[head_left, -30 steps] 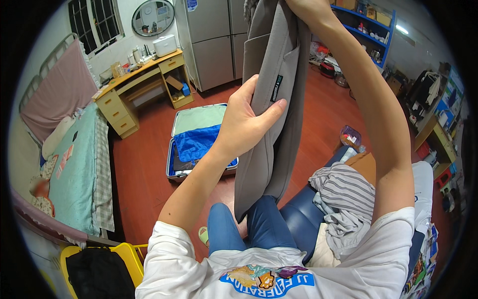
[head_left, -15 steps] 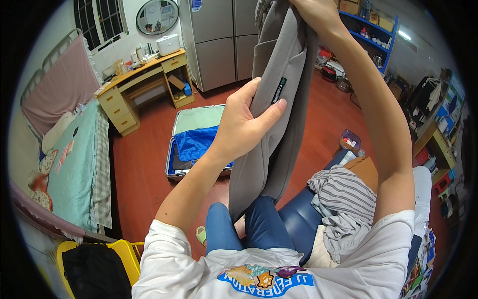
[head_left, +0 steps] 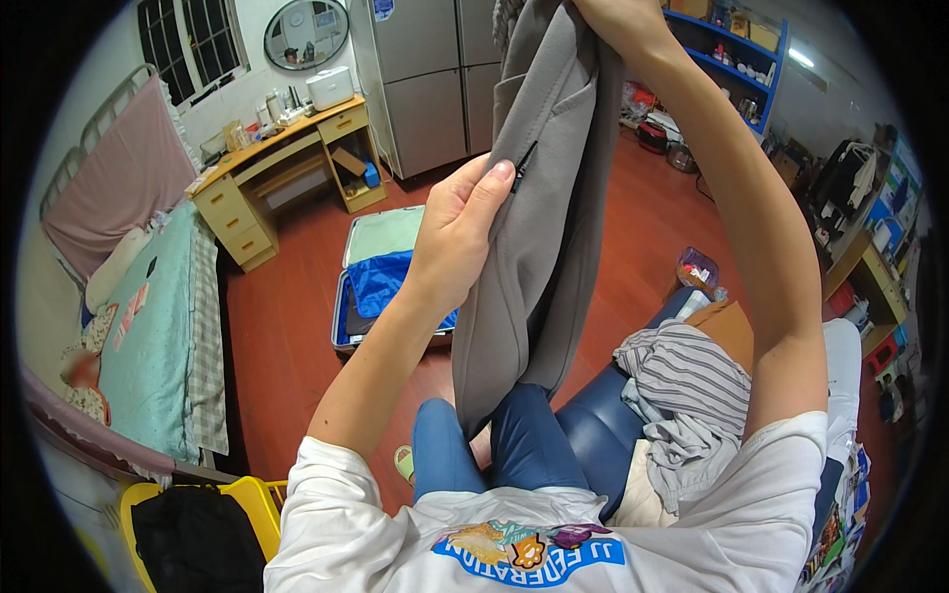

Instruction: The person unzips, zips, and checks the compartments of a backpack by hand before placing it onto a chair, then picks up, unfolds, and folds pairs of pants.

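Observation:
A pair of grey trousers (head_left: 539, 217) hangs lengthwise in front of me, with a dark label on the side and a gathered part at the top edge of the view. My left hand (head_left: 457, 222) pinches the cloth's left edge beside the label, thumb on top. High up, my right hand (head_left: 625, 25) grips the upper end; its fingers are partly hidden by the cloth and cut off by the frame. The lower end of the trousers hangs down to my knees.
An open suitcase (head_left: 346, 296) with a blue bag (head_left: 384, 282) lies on the red floor. Striped clothes (head_left: 682, 371) are heaped on the blue seat (head_left: 593, 425) at my right. A bed (head_left: 148, 336), a desk (head_left: 222, 183) and a yellow chair (head_left: 252, 504) stand left.
My left hand has shifted slightly left and turned, pulling the cloth's edge so that the label now folds and shows less. The right hand stays at the top, moved slightly left.

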`<state>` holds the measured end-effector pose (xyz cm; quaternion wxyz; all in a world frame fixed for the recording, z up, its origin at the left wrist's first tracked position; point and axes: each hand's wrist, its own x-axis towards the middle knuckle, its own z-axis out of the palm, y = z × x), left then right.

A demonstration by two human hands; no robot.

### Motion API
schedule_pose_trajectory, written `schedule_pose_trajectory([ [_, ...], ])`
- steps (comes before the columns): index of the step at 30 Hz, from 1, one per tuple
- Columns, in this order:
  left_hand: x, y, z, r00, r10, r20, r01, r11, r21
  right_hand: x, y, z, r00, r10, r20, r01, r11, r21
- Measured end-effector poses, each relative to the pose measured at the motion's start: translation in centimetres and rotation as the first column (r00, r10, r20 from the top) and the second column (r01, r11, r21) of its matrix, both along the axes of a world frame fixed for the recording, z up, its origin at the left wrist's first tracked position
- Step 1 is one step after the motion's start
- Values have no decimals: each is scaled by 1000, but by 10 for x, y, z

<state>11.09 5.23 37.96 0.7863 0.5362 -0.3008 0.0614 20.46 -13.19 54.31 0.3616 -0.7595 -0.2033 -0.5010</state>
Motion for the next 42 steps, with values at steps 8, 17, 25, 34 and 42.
schedule_pose_trajectory([
  [8,28,19,-65,985,-54,165,-69,753,654,26,-16,11,829,499,-251,-434,858,273],
  [17,98,54,-175,785,217,-580,-114,971,210,5,1,18,610,757,-234,-544,614,572],
  [25,104,53,-171,764,0,-645,10,1000,12,24,-6,18,495,843,-209,-519,481,707],
  [34,84,93,-137,878,-202,-434,190,979,-71,50,-37,14,560,796,-228,-462,529,712],
  [42,151,149,-94,901,431,55,-419,827,375,79,-76,5,548,832,-86,-577,451,681],
])
